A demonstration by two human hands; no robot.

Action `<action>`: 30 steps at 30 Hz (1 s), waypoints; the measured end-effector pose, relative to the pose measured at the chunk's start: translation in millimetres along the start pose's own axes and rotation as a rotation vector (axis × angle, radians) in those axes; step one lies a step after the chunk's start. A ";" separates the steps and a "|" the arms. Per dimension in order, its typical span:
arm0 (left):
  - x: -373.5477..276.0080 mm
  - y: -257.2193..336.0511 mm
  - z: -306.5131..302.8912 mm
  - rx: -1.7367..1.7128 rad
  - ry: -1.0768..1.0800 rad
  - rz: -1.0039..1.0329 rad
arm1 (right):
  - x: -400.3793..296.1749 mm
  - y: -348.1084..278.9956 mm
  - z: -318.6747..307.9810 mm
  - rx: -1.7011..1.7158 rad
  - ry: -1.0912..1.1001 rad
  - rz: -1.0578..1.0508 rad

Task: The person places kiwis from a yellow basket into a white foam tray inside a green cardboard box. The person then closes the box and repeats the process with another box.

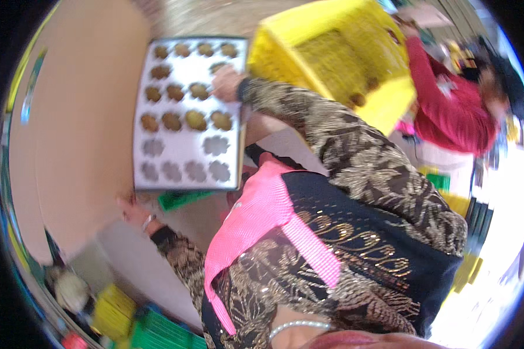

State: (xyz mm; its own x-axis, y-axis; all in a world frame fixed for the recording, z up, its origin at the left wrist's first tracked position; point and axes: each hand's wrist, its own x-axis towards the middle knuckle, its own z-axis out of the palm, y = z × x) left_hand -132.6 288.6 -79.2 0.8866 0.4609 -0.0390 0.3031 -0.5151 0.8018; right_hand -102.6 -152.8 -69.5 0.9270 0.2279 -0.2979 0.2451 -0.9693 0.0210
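Observation:
A white tray insert (187, 144) with flower-shaped cut-outs lies in a shallow dark-rimmed box in front of me. Brown round fruits (172, 121), possibly kiwifruit, sit in several cut-outs of the upper rows. Grey cut-outs in the two rows nearest me hold no fruit. My right hand (228, 83) reaches over the box's right side, its fingers at a fruit (218, 67) in the second row; blur hides whether it grips that fruit. Just outside the near left corner, my left hand (135, 213) is at the edge of a broad tan surface (83, 131), its fingers blurred.
To the right, a tilted yellow plastic crate (327, 56) has a few brown fruits at its lower side. Beyond it is a person in a red sleeve (441, 100). Green (166, 329) and yellow crates (113, 312) stand at lower left. A green object (183, 200) lies under the box's near edge.

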 end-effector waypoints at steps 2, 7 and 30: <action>1.8 0.2 0.4 -0.073 0.022 0.066 | 4.6 -13.3 5.6 -0.245 -0.007 -0.025; 4.2 24.0 39.7 -0.627 -0.014 -0.155 | -24.3 -14.9 -58.0 0.169 -0.263 0.342; 4.2 -5.3 18.8 -0.643 0.058 -0.123 | -359.6 216.1 83.7 0.513 -0.803 0.800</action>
State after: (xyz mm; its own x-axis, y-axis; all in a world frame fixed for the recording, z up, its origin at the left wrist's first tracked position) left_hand -123.9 279.7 -94.8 0.8329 0.5365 -0.1358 0.1162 0.0703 0.9907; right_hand -406.8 -451.9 -37.7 0.2846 -0.3892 -0.8761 -0.6152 -0.7750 0.1445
